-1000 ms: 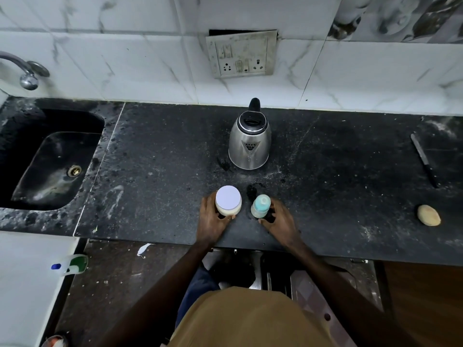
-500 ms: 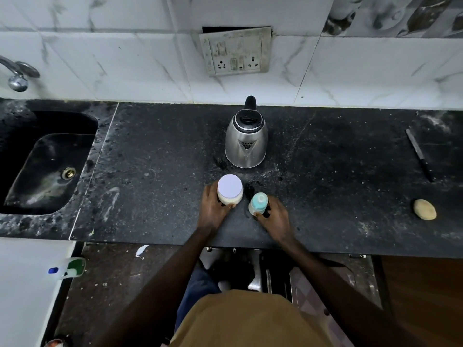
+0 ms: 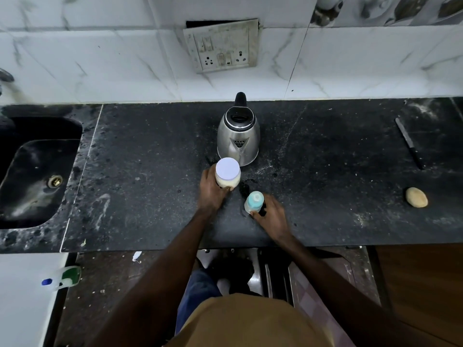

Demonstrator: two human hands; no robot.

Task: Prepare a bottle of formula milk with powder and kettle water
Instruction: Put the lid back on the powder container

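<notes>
A steel kettle (image 3: 238, 139) with a black lid and handle stands at the back middle of the dark counter (image 3: 150, 184). Just in front of it is a clear jar of pale powder (image 3: 228, 175) with a white lid, and my left hand (image 3: 211, 190) is wrapped around its left side. To the right and nearer to me stands a small baby bottle (image 3: 254, 202) with a teal cap. My right hand (image 3: 271, 217) grips its lower side.
A black sink (image 3: 37, 171) is set into the counter at the left. A knife (image 3: 409, 146) and a potato (image 3: 416, 197) lie at the far right. A socket plate (image 3: 221, 45) hangs on the tiled wall behind the kettle. A spray bottle (image 3: 62, 278) lies low at the left.
My left hand has carried the powder jar away from me, closer to the kettle. The bottle and my right hand have stayed near the counter's front.
</notes>
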